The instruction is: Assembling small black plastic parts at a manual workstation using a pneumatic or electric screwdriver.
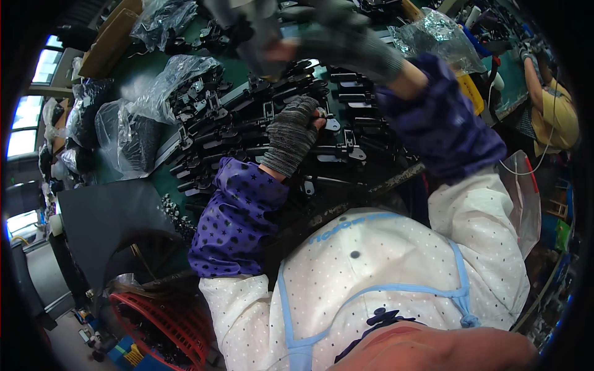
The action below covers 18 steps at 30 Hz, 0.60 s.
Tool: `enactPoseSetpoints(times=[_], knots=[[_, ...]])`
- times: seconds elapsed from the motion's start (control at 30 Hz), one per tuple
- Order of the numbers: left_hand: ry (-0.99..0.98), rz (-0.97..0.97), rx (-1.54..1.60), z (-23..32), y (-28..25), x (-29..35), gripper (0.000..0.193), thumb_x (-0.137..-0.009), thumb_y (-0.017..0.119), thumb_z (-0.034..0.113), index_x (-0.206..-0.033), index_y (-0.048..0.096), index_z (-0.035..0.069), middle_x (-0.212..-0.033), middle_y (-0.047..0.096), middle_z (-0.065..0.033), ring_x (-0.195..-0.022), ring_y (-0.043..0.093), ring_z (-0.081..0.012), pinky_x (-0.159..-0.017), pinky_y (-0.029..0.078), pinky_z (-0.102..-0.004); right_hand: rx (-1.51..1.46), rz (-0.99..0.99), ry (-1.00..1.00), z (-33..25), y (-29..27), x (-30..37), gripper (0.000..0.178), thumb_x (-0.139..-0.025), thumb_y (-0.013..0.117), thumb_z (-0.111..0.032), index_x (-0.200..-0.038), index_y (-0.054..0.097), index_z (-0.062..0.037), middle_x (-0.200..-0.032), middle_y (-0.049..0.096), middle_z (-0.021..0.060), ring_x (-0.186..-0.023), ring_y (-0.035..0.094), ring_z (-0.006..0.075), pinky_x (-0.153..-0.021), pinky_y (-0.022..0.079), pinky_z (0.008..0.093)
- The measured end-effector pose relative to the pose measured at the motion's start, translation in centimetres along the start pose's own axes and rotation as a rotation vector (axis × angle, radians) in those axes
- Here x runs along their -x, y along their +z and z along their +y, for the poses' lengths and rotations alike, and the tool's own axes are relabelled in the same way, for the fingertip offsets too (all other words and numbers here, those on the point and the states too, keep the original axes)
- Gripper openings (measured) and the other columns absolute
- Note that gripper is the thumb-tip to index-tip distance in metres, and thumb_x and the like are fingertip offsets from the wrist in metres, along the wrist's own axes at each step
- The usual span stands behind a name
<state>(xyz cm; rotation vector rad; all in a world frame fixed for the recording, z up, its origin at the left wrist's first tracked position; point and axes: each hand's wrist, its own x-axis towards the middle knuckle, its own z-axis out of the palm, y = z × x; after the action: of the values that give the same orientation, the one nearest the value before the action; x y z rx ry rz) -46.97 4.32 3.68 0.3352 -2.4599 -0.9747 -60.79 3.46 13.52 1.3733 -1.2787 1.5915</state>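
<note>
My left hand [292, 131], in a grey knit glove with bare fingertips, is closed on a black bar-like metal part with a small silver plate [332, 124] at its end. The part lies among the rows of similar ones. My right hand [352, 49], also gloved, reaches across the far side of the bench, smeared by motion. Its fingertips are beside a blurred grey object [247, 34] whose kind I cannot make out. Whether those fingers grip it does not show. Several long black metal parts [216, 137] with silver brackets lie side by side under and around my left hand.
Clear plastic bags [127, 133] of dark parts lie to the left, another clear bag [436, 37] at the far right. A red basket [164, 328] stands at the lower left. A metal bench edge [396, 180] runs before me. A person in yellow [557, 117] works at right.
</note>
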Motion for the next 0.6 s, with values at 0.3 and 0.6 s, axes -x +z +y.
enactPoseSetpoints(times=[0.3, 0.6], knots=[[-0.096, 0.007, -0.034, 0.3, -0.7, 0.5, 0.025, -0.065, 0.070, 0.010, -0.086, 0.057, 0.007, -0.074, 0.058, -0.0078, -0.069, 0.059, -0.0224, -0.062, 0.047, -0.0315, -1.018, -0.486, 0.535, -1.0, -3.6, -0.2, 0.048, -0.078, 0.062, -0.021, -0.116, 0.039, -0.0033, -0.103, 0.052, 0.0104, -0.085, 0.058, 0.0200, -0.065, 0.052, 0.0329], [-0.032, 0.004, -0.038, 0.2, -0.6, 0.3, 0.022, -0.066, 0.070, 0.012, -0.079, 0.054, 0.005, -0.071, 0.056, -0.0091, -0.068, 0.058, -0.0258, -0.060, 0.047, -0.0330, -0.744, -0.379, 0.609, 1.2, -5.9, 5.2, 0.026, -0.074, 0.064, -0.014, -0.093, 0.050, -0.0045, -0.082, 0.054, 0.0050, -0.073, 0.056, 0.0152, -0.064, 0.048, 0.0267]])
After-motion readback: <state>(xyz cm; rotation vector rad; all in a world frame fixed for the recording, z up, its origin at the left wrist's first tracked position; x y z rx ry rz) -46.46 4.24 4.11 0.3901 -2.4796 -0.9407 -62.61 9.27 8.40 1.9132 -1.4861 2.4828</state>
